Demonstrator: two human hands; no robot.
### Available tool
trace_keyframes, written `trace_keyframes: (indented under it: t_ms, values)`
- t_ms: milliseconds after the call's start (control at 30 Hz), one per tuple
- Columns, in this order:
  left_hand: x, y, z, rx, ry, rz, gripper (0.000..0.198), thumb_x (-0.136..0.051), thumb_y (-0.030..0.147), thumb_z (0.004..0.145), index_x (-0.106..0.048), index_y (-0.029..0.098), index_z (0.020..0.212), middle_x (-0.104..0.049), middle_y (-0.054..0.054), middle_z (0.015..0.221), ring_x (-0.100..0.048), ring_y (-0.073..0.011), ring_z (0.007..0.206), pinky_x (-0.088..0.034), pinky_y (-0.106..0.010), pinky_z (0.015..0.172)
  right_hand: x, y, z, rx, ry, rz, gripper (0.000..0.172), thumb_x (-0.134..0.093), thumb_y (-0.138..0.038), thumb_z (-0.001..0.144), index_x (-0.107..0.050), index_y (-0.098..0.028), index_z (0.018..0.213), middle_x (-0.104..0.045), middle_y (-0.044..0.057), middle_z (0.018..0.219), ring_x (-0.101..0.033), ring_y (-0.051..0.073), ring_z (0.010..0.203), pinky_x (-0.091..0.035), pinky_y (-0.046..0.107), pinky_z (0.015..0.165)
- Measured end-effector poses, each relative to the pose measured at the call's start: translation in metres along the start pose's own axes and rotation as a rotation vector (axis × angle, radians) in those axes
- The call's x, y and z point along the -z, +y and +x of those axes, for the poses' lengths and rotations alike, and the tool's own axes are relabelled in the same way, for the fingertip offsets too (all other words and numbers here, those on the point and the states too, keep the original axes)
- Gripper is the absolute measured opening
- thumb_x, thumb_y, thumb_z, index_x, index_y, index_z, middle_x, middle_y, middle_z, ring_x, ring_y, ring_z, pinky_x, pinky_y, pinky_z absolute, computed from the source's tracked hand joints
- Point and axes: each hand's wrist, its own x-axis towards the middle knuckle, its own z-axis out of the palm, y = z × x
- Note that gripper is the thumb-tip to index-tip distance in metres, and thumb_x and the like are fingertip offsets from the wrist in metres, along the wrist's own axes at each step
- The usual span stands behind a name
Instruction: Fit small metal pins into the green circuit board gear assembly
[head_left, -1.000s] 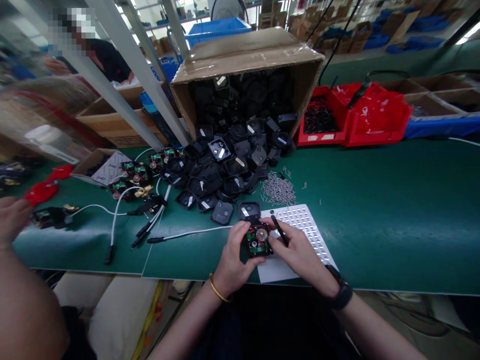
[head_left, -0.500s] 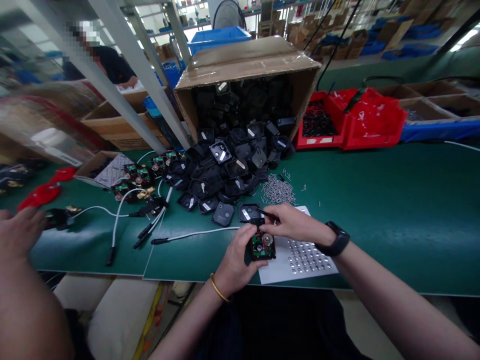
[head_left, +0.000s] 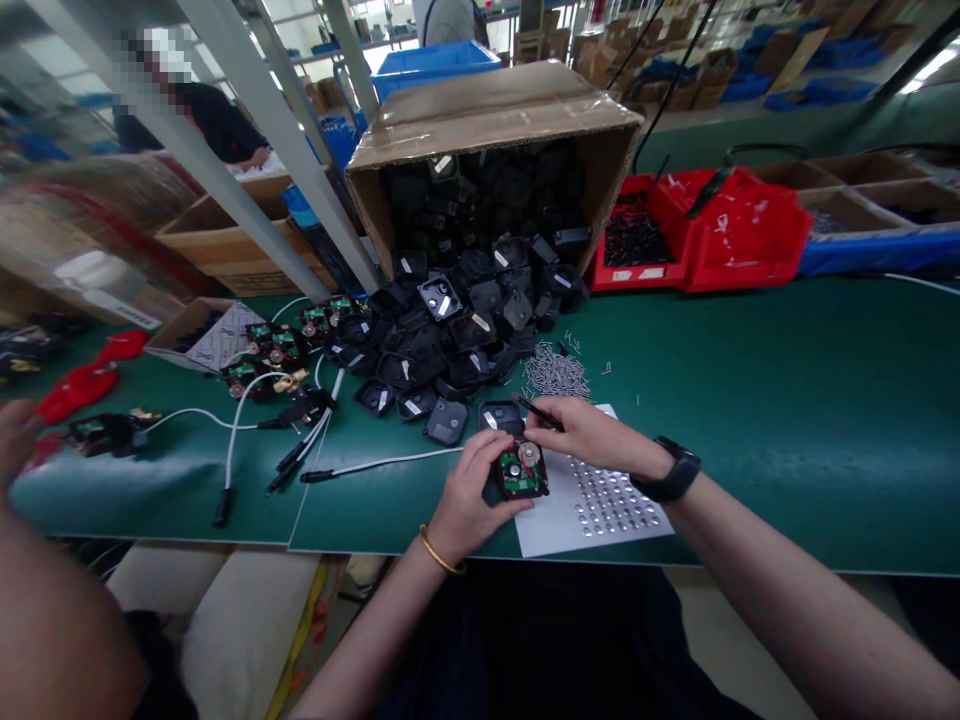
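My left hand (head_left: pixel 474 492) is closed round the left side of a black housing with a green circuit board (head_left: pixel 523 470) inside it. A white cable (head_left: pixel 397 461) runs left from that housing across the table. My right hand (head_left: pixel 574 430) is at the housing's upper edge, closed on a thin black pen-like tool (head_left: pixel 537 411) that points up and to the left. Its tip lies near an open black cover (head_left: pixel 498 417). Beneath the right wrist lies a white sheet (head_left: pixel 547 535) bearing rows of small shiny round pieces (head_left: pixel 611 500).
A cardboard box (head_left: pixel 495 115) on its side spills black covers (head_left: pixel 442 340) onto the table. Screws (head_left: pixel 555 370) lie heaped beside them. Red bins (head_left: pixel 742 230) stand right. Wired boards (head_left: pixel 274 342) and a co-worker's arm (head_left: pixel 52 590) are at the left.
The black tool's tip has shifted slightly left and up, and my right fingers have drawn a little off the board. The co-worker's hand at the left has moved back toward the picture's edge.
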Motion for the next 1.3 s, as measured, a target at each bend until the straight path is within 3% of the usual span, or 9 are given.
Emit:
trace_keyframes:
  t_ms: [267,533,667,800,933,1300]
  values:
    - [-0.001,-0.002,-0.001,0.014,0.027,-0.008,0.067,-0.072,0.038,0.069,-0.041,0.020,0.126,-0.048,-0.013,0.122,-0.046,-0.0267,0.116,-0.042,-0.050,0.098,-0.013,0.006,-0.013,-0.097,0.059,0.141,0.011,-0.048,-0.019,0.083,-0.057,-0.017,0.090,-0.055,-0.001,0.068,-0.050,0.013,0.061,-0.036,0.025,0.055]
    - [0.000,-0.002,-0.002,0.010,0.023,-0.020,0.066,-0.071,0.037,0.070,-0.040,0.022,0.127,-0.047,-0.013,0.123,-0.046,-0.0274,0.117,-0.041,-0.050,0.098,-0.026,0.012,-0.022,-0.021,0.095,0.273,0.029,-0.048,-0.018,0.083,-0.054,-0.021,0.111,-0.061,0.002,0.092,-0.056,0.017,0.084,-0.043,0.031,0.075]
    - [0.000,0.001,-0.004,0.007,0.006,-0.023,0.066,-0.071,0.035,0.070,-0.040,0.021,0.126,-0.046,-0.012,0.122,-0.045,-0.0267,0.117,-0.041,-0.049,0.098,-0.027,0.009,-0.021,0.011,0.130,0.245,0.023,-0.048,-0.017,0.083,-0.059,-0.022,0.103,-0.062,0.002,0.097,-0.055,0.019,0.093,-0.041,0.032,0.080]
    - [-0.001,0.002,-0.005,0.021,-0.002,-0.015,0.066,-0.071,0.034,0.070,-0.040,0.021,0.126,-0.047,-0.012,0.122,-0.046,-0.0269,0.116,-0.041,-0.049,0.098,-0.024,0.004,-0.016,-0.008,0.151,0.170,0.011,-0.047,-0.020,0.085,-0.058,-0.019,0.086,-0.060,0.000,0.078,-0.054,0.016,0.073,-0.038,0.027,0.063]
    - [-0.002,0.002,-0.006,0.036,-0.002,-0.020,0.066,-0.072,0.033,0.070,-0.040,0.022,0.127,-0.046,-0.012,0.122,-0.045,-0.0271,0.117,-0.040,-0.050,0.099,-0.019,0.000,-0.011,-0.034,0.132,0.094,0.010,-0.050,-0.021,0.083,-0.051,-0.018,0.074,-0.052,-0.003,0.066,-0.045,0.013,0.060,-0.030,0.025,0.053]
    - [0.001,0.002,-0.004,0.041,-0.074,0.032,0.076,-0.069,0.032,0.072,-0.029,0.026,0.137,-0.040,-0.011,0.124,-0.042,-0.0265,0.117,-0.040,-0.048,0.099,-0.011,-0.001,-0.011,0.022,0.057,0.056,0.008,-0.047,-0.014,0.083,-0.051,-0.018,0.077,-0.052,-0.003,0.070,-0.044,0.012,0.063,-0.029,0.024,0.055]
